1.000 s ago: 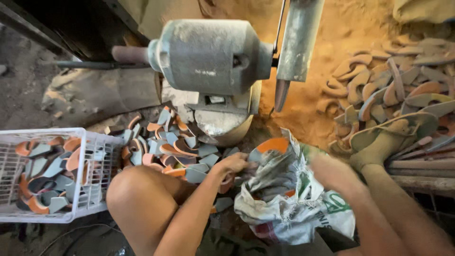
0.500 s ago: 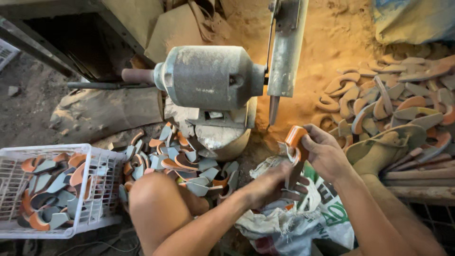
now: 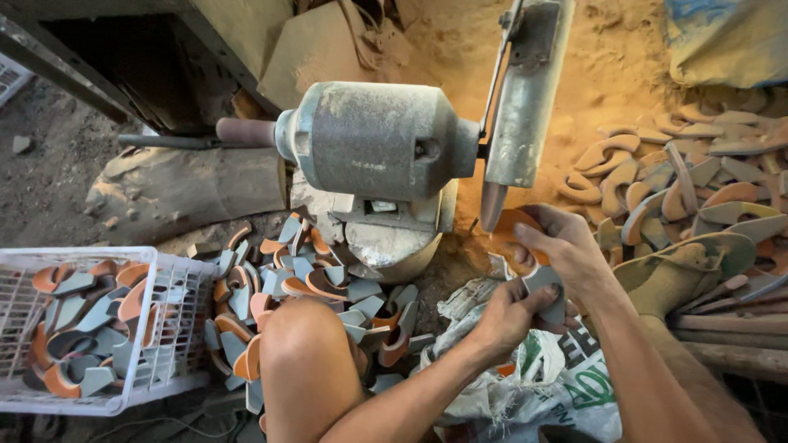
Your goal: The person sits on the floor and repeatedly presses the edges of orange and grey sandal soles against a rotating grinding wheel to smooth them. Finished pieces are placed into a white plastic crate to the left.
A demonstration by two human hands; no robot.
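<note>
My right hand (image 3: 566,250) and my left hand (image 3: 505,316) together hold one curved orange and grey sole piece (image 3: 525,238) just below and to the right of the narrow sanding belt (image 3: 494,201). That belt hangs from a grey dusty motor (image 3: 377,152). The right hand grips the orange upper end near the belt's tip. The left hand pinches the grey lower end (image 3: 548,287). Whether the piece touches the belt I cannot tell. My bare knee (image 3: 308,353) rises in front of the motor.
A white plastic crate (image 3: 176,328) at the left holds several orange and grey pieces. More lie in a heap (image 3: 304,279) under the motor. Dusty curved pieces (image 3: 681,180) pile up at the right. A crumpled printed sack (image 3: 550,377) sits under my hands.
My left hand left the heap by the knee and came up to the right hand. Both hands lifted the orange and grey piece from the sack toward the belt's tip.
</note>
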